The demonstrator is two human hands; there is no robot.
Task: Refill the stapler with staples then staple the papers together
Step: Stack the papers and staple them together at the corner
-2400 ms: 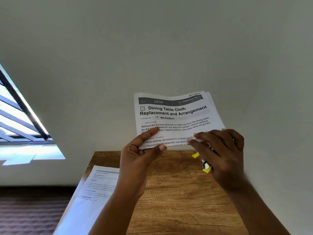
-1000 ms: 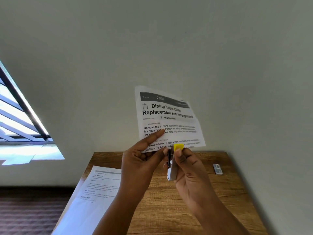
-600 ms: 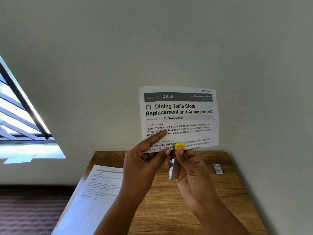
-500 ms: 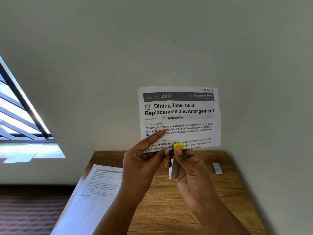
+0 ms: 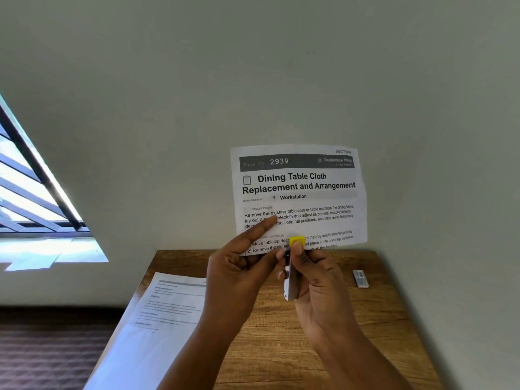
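Note:
A folded bundle of printed papers [image 5: 299,190] headed "Dining Table Cloth Replacement and Arrangement" is held up in front of the wall. My left hand [image 5: 239,277] pinches its lower left edge, thumb on the front. My right hand [image 5: 315,280] grips a small stapler [image 5: 289,280] with a yellow tip, held upright, its top end at the papers' bottom edge. Whether its jaws are around the paper is hidden by my fingers. A small box of staples [image 5: 360,278] lies on the wooden table [image 5: 365,333] at the right.
Another printed sheet [image 5: 157,319] lies on the table's left side and hangs over its edge. A plain wall rises right behind and to the right of the table. A barred window [image 5: 31,192] is at the left, dark floor below it.
My right hand turned the stapler upright and brought it to the papers' bottom edge. The papers swung to face me squarely. In the last half second little has moved.

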